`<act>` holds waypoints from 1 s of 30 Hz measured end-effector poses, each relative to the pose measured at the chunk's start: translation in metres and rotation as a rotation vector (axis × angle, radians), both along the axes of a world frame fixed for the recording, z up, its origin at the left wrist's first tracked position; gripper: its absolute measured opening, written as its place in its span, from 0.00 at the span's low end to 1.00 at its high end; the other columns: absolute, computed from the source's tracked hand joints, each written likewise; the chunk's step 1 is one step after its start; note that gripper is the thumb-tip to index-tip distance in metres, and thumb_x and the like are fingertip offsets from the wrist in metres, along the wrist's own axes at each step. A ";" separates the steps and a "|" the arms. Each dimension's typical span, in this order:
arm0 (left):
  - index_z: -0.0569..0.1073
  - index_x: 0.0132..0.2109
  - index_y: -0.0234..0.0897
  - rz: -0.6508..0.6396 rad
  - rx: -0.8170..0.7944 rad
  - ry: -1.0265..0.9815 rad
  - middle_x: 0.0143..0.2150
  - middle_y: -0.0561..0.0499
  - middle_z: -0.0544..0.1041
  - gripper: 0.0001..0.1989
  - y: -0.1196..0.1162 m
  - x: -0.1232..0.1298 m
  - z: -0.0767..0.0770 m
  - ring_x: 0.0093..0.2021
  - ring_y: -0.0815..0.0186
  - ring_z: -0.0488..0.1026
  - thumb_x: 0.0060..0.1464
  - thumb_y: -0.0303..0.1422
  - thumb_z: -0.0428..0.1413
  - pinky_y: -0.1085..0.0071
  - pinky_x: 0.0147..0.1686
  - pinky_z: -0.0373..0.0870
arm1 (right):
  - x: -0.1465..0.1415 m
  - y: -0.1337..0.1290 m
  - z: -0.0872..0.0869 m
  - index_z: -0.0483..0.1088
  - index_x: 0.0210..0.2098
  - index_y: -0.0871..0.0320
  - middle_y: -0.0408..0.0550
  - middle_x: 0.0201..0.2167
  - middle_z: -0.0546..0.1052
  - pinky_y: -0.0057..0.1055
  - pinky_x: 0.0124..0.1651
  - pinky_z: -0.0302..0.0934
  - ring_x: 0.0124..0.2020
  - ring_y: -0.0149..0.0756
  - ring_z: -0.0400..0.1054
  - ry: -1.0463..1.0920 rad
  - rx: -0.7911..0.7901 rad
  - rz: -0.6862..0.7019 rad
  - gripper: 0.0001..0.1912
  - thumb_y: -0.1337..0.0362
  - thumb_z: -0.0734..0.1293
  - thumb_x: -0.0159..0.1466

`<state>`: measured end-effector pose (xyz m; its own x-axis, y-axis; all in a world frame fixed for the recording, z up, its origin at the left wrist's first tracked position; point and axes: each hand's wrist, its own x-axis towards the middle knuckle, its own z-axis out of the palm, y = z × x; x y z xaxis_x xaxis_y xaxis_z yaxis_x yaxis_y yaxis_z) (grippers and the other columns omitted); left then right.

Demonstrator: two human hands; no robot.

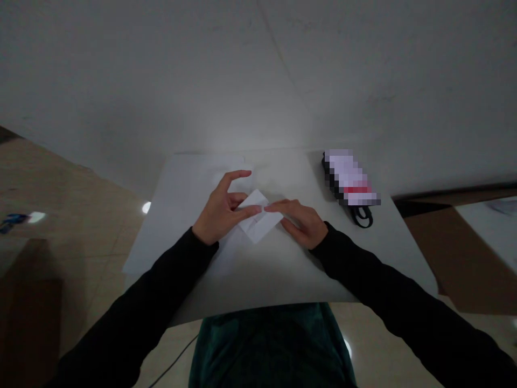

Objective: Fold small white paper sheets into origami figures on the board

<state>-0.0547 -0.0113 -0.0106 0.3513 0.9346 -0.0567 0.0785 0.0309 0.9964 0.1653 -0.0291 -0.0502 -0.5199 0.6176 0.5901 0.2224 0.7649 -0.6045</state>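
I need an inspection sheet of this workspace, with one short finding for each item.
Surface: white table, with a pale sheet lying on its left part.
Job's things: folded white paper, lying as a diamond between the hands.
Clutter: pixelated object with a black strap, at the table's far right.
Grippers: left hand has its thumb over the paper; right hand rests on the paper's right corner.
Cables: thin dark cable on the floor below the table.
Surroundings: beige tile floor, brown cardboard at right, small blue item on the floor at left.
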 end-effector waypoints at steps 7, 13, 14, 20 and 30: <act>0.66 0.39 0.37 -0.078 0.094 -0.026 0.28 0.55 0.73 0.16 -0.003 0.002 -0.007 0.26 0.72 0.72 0.46 0.33 0.65 0.80 0.23 0.65 | -0.002 -0.004 0.001 0.74 0.48 0.54 0.50 0.39 0.79 0.31 0.42 0.68 0.38 0.33 0.73 0.161 -0.068 0.007 0.15 0.69 0.67 0.61; 0.80 0.38 0.34 -0.133 0.160 -0.014 0.37 0.46 0.79 0.08 -0.006 0.000 -0.005 0.36 0.67 0.75 0.49 0.32 0.63 0.75 0.34 0.73 | 0.008 -0.004 0.005 0.76 0.45 0.48 0.45 0.39 0.81 0.27 0.37 0.70 0.37 0.31 0.76 0.198 -0.143 -0.109 0.16 0.71 0.69 0.59; 0.80 0.40 0.35 -0.136 0.144 -0.048 0.40 0.45 0.79 0.10 -0.007 0.000 -0.006 0.37 0.67 0.76 0.47 0.31 0.64 0.74 0.34 0.74 | 0.008 -0.004 0.004 0.77 0.44 0.48 0.44 0.38 0.81 0.27 0.36 0.70 0.36 0.31 0.76 0.226 -0.162 -0.159 0.15 0.71 0.69 0.59; 0.79 0.44 0.39 -0.094 0.090 -0.179 0.47 0.46 0.78 0.22 -0.012 0.009 -0.017 0.42 0.62 0.77 0.38 0.27 0.69 0.68 0.43 0.77 | -0.002 -0.007 -0.001 0.79 0.35 0.48 0.42 0.31 0.81 0.27 0.33 0.71 0.31 0.31 0.76 0.479 -0.366 -0.321 0.10 0.69 0.72 0.55; 0.81 0.38 0.38 -0.108 0.170 -0.136 0.42 0.45 0.79 0.15 -0.009 0.008 -0.018 0.40 0.63 0.77 0.38 0.29 0.69 0.73 0.35 0.76 | 0.000 -0.007 0.008 0.78 0.39 0.50 0.47 0.35 0.81 0.30 0.35 0.72 0.33 0.33 0.75 0.406 -0.402 -0.164 0.14 0.65 0.75 0.52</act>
